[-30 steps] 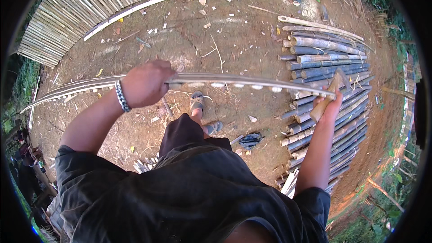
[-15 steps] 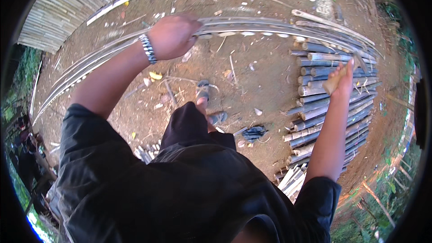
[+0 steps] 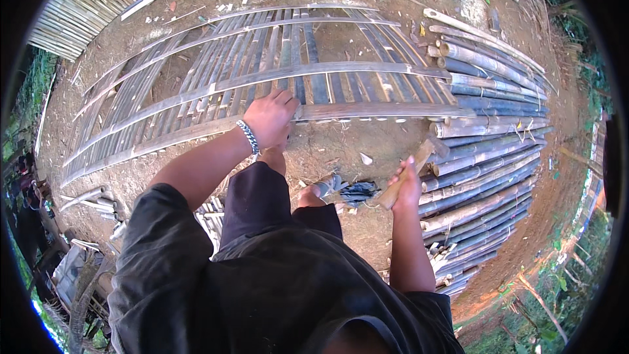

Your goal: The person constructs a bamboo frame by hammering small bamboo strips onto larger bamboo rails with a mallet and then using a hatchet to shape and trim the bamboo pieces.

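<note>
My left hand (image 3: 270,120), with a chain bracelet at its wrist, is closed on the near rail of a long bamboo slat panel (image 3: 216,88). Many narrow slats lie crosswise under the panel's long split-bamboo rails. The panel lies low over the ground, its right end reaching the stacked bamboo poles. My right hand (image 3: 405,187) is wrapped round the thick wooden handle of a hammer (image 3: 414,164). Its dark head points away from me, close beside the pole stack, and is partly blurred.
A stack of dark bamboo poles (image 3: 485,157) fills the right side. Another slatted bamboo panel (image 3: 98,0) is at the far left. A crumpled black plastic piece (image 3: 359,191) lies near my foot. Short bamboo pieces (image 3: 98,202) lie on the left.
The panel has gone from nearly edge-on to lying flatter, its slats now showing, and its near rail is closer to me. Both hands have come nearer; my right hand also moved left with the hammer.
</note>
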The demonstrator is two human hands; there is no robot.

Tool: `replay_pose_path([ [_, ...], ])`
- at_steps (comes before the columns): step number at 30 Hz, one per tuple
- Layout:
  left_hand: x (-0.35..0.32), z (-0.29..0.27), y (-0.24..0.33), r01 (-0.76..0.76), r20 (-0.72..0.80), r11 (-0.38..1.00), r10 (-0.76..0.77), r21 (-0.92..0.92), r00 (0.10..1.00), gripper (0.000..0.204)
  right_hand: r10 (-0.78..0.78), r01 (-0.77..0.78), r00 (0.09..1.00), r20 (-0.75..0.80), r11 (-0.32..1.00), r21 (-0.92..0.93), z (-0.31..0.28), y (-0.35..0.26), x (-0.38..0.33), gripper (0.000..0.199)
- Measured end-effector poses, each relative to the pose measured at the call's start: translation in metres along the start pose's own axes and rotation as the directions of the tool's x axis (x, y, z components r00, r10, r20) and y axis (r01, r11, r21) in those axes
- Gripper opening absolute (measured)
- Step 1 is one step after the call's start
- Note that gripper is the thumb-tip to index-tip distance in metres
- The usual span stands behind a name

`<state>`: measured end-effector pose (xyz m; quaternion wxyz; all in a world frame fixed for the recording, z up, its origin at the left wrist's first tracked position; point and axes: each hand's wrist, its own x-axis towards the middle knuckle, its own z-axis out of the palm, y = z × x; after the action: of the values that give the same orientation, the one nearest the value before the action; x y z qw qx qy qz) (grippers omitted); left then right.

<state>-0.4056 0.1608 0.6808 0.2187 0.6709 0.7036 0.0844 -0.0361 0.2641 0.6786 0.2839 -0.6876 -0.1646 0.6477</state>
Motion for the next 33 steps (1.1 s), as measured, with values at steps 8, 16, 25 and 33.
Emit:
replay_pose_path([
  [8,-0.043,0.177,0.026,0.187,0.093,0.981,-0.191,0.047,0.977,0.050,0.104,-0.128,0.987,-0.119,0.968,-0.217,-0.166,0.112,0.015,0.034],
  [16,-0.047,0.328,0.019,0.231,0.105,0.973,-0.232,0.019,0.967,0.051,0.189,-0.294,0.921,-0.340,0.910,-0.294,-0.240,0.197,0.017,0.038],
  [25,-0.041,0.453,-0.009,0.236,0.130,0.966,-0.248,0.101,0.960,0.045,0.052,-0.258,0.910,-0.411,0.848,-0.463,-0.267,0.248,0.043,0.032],
  [33,-0.037,0.533,-0.042,0.200,0.121,0.968,-0.220,0.154,0.968,0.034,-0.095,-0.173,0.944,-0.316,0.673,-0.719,-0.295,0.304,0.140,0.029],
])
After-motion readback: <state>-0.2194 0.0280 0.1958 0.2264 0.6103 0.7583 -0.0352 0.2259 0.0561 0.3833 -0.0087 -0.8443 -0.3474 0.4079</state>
